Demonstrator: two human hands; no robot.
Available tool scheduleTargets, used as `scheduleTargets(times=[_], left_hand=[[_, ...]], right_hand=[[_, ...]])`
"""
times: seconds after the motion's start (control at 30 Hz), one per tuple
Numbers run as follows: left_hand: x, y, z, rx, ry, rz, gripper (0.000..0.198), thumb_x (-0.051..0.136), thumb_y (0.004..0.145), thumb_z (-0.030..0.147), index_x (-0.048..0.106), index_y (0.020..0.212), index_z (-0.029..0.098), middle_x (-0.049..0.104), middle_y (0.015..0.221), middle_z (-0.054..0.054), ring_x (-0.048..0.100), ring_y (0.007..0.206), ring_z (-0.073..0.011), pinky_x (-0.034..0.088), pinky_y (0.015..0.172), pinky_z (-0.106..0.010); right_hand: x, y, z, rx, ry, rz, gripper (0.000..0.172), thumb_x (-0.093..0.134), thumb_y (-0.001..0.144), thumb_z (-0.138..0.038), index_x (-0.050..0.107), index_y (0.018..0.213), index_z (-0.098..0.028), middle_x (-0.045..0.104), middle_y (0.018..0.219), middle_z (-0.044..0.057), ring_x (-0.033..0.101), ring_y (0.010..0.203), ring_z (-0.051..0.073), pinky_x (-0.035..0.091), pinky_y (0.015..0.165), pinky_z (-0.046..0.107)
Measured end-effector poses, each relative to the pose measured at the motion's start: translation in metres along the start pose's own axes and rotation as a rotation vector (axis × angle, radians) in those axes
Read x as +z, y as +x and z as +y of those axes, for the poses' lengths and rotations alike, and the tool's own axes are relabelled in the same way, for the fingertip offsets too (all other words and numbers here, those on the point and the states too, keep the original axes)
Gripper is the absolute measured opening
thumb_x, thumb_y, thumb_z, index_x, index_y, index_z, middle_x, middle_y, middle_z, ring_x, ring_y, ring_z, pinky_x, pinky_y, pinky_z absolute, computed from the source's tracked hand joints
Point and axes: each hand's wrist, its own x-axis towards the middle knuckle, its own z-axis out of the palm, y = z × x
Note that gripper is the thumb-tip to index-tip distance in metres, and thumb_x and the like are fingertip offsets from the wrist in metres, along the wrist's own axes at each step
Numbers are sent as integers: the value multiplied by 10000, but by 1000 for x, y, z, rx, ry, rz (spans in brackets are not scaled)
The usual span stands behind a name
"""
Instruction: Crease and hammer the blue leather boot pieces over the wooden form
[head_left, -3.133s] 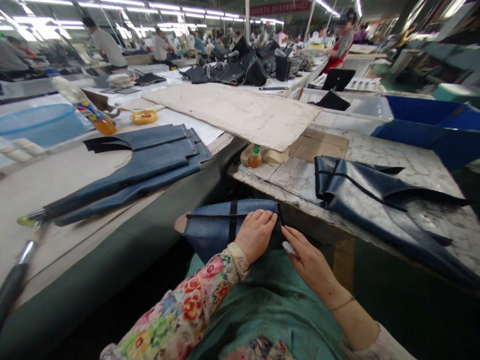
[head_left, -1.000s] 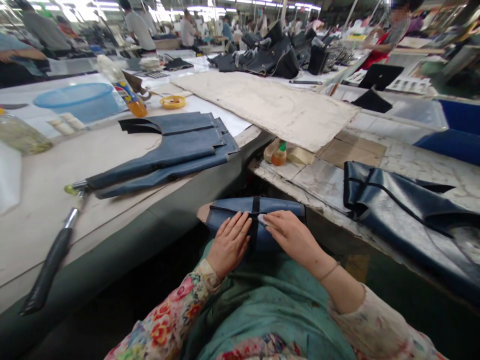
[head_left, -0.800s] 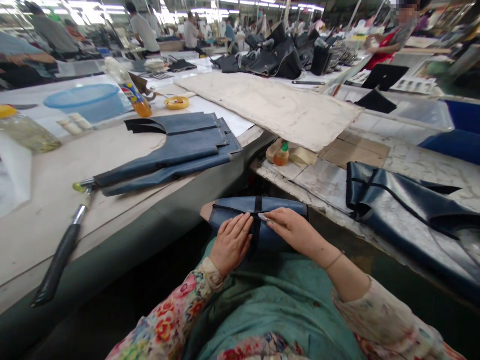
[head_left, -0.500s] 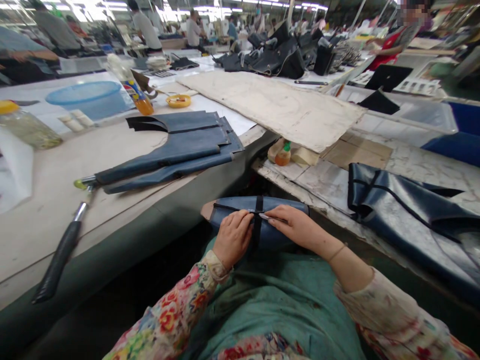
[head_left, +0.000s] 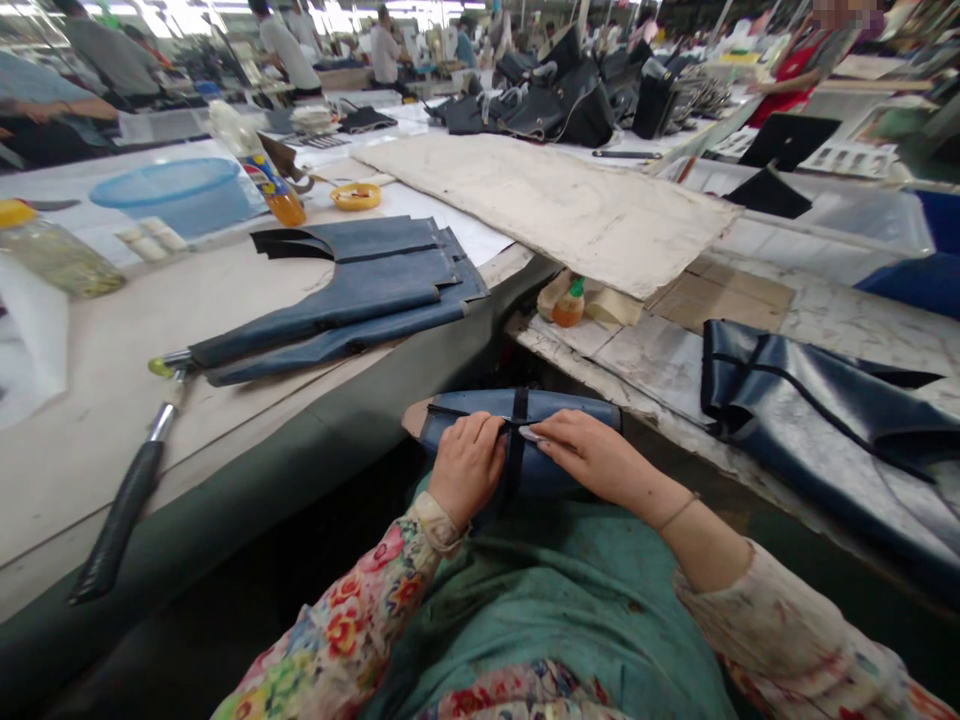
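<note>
A dark blue leather piece (head_left: 562,412) with a black strap (head_left: 517,405) across it lies over my lap, on a green apron (head_left: 555,620). My left hand (head_left: 466,465) has its fingers curled and pressed on the leather just left of the strap. My right hand (head_left: 592,455) lies on the leather to the right of the strap, fingers pinched on a small pale tool (head_left: 529,433) whose tip touches the strap.
Blue leather cut pieces (head_left: 352,290) lie stacked on the left table, with a black-handled tool (head_left: 124,500) near its edge. A small glue bottle (head_left: 570,303) and dark leather pieces (head_left: 810,395) sit on the right bench. Other people work at the far tables.
My left hand has shifted from right of the strap to left of it, and its fingers have curled. My right hand has slid left along the leather until the tool meets the strap.
</note>
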Motion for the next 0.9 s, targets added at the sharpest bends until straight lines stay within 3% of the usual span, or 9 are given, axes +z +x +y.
scheduleTargets(times=[0.13,0.57,0.73,0.9], left_hand=[[-6,15,4,-54,-2,-47,182,387,903,257,540,862,166,554,877,-72,509,871,-206,457,787,-353],[-5,20,9,59,-61,-107,144,414,853,148,555,859,177,545,913,-66,478,855,-200,465,791,-350],[-4,14,6,92,-110,-123,218,397,873,160,566,1011,173,568,1000,-73,493,896,-199,465,815,-356],[-6,9,1,134,-134,-158,261,402,865,139,565,1067,164,583,1095,-76,510,946,-204,465,831,-354]], right_hand=[[0,-1,1,-17,-4,22,328,405,892,-320,611,1112,-191,647,1036,78,567,973,177,474,904,369],[-6,2,5,8,125,10,326,429,881,-317,623,1097,-167,660,1057,84,590,992,177,472,930,364],[-7,4,10,17,167,10,313,436,878,-323,632,1069,-173,669,1053,78,605,986,175,481,923,358],[-6,5,-2,6,19,-20,326,406,889,-303,618,1091,-160,655,1032,87,581,993,193,473,933,385]])
